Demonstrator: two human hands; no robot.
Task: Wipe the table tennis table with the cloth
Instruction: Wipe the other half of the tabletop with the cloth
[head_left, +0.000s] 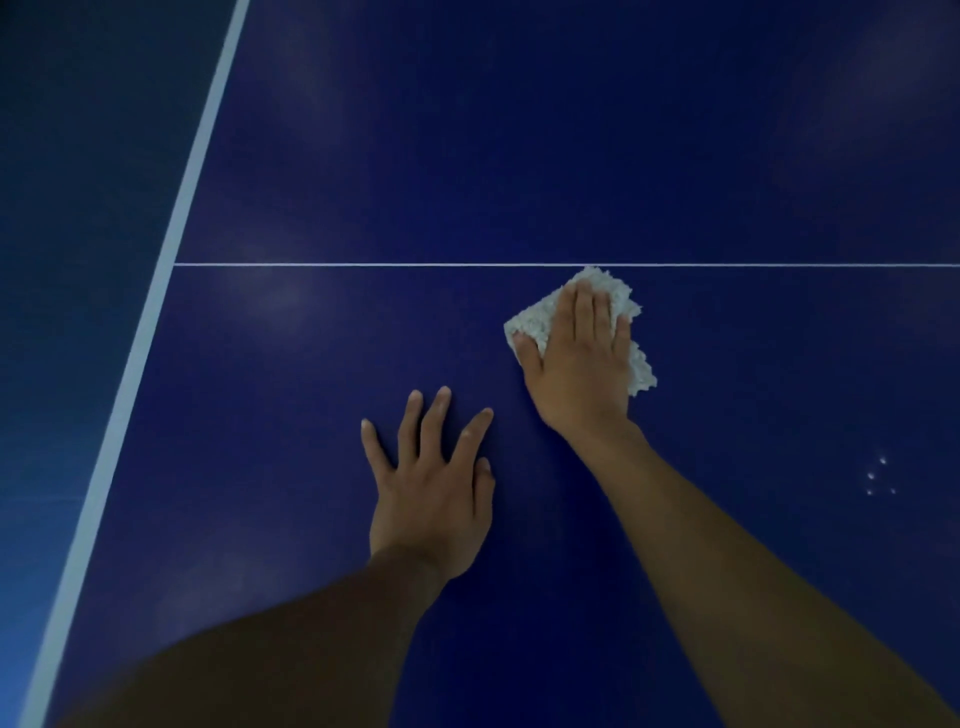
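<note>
From the head view, the dark blue bench fills almost the whole picture. The cloth, a pale, nubbly, folded pad, lies flat on the bench right of centre. Its far corner just touches the thin white line that crosses the surface from side to side.

The right grip, a bare hand, lies palm down on top of the cloth. Its fingers are straight and close together, pressing on the fabric rather than curling round it, and the thumb lies out at the cloth's left edge. Cloth shows beyond the fingertips and on both sides of the hand.

The left grip is likewise flat and holds nothing. Its palm rests on the bare bench nearer the person and to the left of the cloth, apart from it, with fingers spread.

Both forearms are bare and reach in from the bottom edge.

A broad white band runs aslant up the left side and meets the thin line's left end. Beyond it lies a darker blue area; what it is cannot be told. Soft patches of light gleam on the bench, and a few small bright specks sit near the right edge.
</note>
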